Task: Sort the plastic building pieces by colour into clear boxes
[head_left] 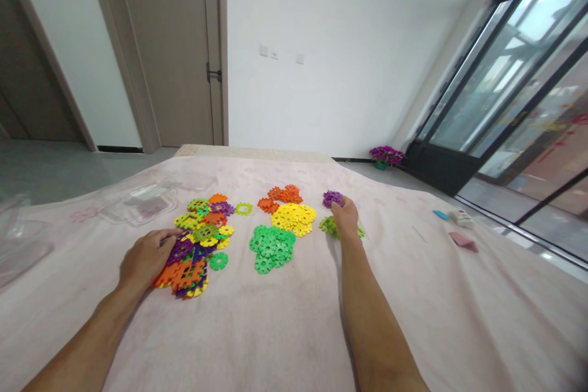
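A mixed heap of plastic snowflake pieces [198,239] in orange, purple, yellow and green lies on the pink cloth. My left hand [146,258] rests on the heap's left edge with fingers curled over the pieces. To the right lie sorted piles: green [272,247], yellow [294,218], orange [281,196], purple [331,198] and light green [329,225]. My right hand [345,218] reaches to the purple pile, fingertips closed at its right edge, covering part of the light green pile. What the fingers pinch is hidden.
The pink cloth [294,318] covers a wide surface. Clear plastic containers [140,203] lie at the far left. Small blue, white and pink items [459,228] sit at the right. A door, a potted purple plant [386,156] and glass doors stand beyond.
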Demonstrator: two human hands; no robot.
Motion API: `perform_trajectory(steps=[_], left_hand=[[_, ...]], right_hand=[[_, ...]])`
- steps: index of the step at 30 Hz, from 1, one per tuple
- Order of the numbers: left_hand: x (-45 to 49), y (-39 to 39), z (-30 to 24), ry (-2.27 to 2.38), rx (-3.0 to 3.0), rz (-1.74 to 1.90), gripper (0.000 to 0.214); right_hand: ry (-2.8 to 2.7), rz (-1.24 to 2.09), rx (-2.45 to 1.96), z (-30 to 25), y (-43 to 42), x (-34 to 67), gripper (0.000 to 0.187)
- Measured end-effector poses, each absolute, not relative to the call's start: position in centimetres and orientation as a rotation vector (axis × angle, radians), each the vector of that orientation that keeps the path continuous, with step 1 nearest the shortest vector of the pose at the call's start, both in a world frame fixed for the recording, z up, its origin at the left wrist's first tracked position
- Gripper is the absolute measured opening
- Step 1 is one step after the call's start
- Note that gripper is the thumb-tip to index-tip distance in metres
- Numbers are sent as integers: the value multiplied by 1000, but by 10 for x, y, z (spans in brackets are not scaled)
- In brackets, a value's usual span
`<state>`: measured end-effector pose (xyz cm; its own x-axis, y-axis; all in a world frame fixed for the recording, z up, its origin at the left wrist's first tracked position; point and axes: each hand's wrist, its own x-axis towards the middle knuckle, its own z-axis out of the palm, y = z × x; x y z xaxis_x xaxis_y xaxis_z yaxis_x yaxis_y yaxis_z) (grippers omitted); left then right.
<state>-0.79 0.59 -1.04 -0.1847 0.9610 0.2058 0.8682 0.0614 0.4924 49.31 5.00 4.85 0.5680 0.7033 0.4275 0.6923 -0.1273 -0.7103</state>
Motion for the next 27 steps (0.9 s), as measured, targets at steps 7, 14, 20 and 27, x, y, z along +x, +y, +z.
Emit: perform_trajectory(steps=[7,14,20,27], left_hand=[[-5,4,-6,2159,1823,754,43],[1,0,-1,2169,1810,796,40],[3,-2,3,2180,1814,831,36],[4,-1,2,2166,1828,842,35]], right_hand=[[-1477,176,-1616,55,47,419,38],[-2094,342,-1194,42,4,307,27],[-2354,342,-950,29,-25,270,44],[-2511,70,-817,24,-23,242,39]])
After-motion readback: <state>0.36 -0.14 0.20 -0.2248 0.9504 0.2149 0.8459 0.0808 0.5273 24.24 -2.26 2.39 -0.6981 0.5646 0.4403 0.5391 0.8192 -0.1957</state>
